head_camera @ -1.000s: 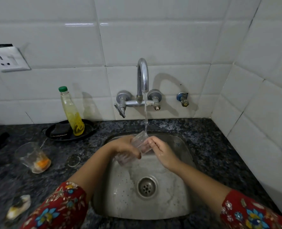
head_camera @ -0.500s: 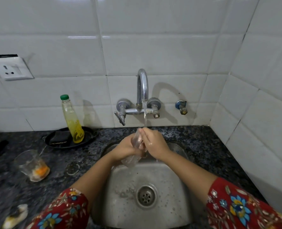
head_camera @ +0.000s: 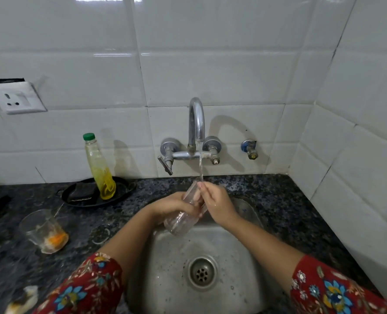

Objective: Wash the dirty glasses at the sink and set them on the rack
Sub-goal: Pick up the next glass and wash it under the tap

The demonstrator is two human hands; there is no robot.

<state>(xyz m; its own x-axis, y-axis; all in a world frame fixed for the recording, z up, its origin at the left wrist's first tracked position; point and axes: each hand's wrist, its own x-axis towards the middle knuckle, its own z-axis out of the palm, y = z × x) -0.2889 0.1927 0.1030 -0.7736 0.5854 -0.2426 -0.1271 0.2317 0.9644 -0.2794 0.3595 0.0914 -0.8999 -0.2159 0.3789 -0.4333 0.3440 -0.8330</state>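
Over the last 1 second the clear glass (head_camera: 183, 214) was raised from low over the sink basin (head_camera: 172, 275) to just under the tap's stream (head_camera: 200, 166) and tipped steeper, mouth up. The right hand (head_camera: 217, 206) shifted from the rim's side to over the mouth, fingers seemingly reaching inside. The left hand (head_camera: 174, 206) rose with it.

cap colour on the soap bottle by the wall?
Green cap on the yellow-liquid bottle; head view.
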